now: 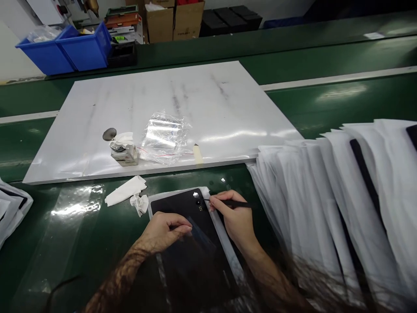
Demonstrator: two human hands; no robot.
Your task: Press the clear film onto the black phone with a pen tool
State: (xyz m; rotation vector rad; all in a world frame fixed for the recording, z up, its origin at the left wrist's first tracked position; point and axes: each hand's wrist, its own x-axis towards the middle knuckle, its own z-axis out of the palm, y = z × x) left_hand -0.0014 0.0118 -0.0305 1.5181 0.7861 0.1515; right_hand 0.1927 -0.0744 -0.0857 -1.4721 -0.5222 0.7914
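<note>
Seen from the head camera, as the person leans over a green conveyor belt (329,102), both bare hands work on a black tablet (192,232) lying flat on a white-edged sheet (224,256), close to the belt's near side. The left hand (164,232) is open, fingers loosely together, resting on the tablet's lower middle without gripping it. The right hand (233,215) is closed in a pen grip around a slim black stylus (233,203), whose fine tip sits just beside the tablet's round camera lens (197,202) in the upper corner (whether it actually touches is too small to tell).

Just left of the tablet lie a crumpled white wipe (139,204) and a folded white cloth (125,190). Farther ahead, a white board (198,102) carries a clear plastic bag (164,138) and a small bottle (124,152) wrapped in white tissue, with a round grey disc (109,134) beside it. To the right, overlapping white sleeves (335,204) fan across the belt, while blue plastic bins (63,48) and cardboard boxes (174,21) stand beyond it.
</note>
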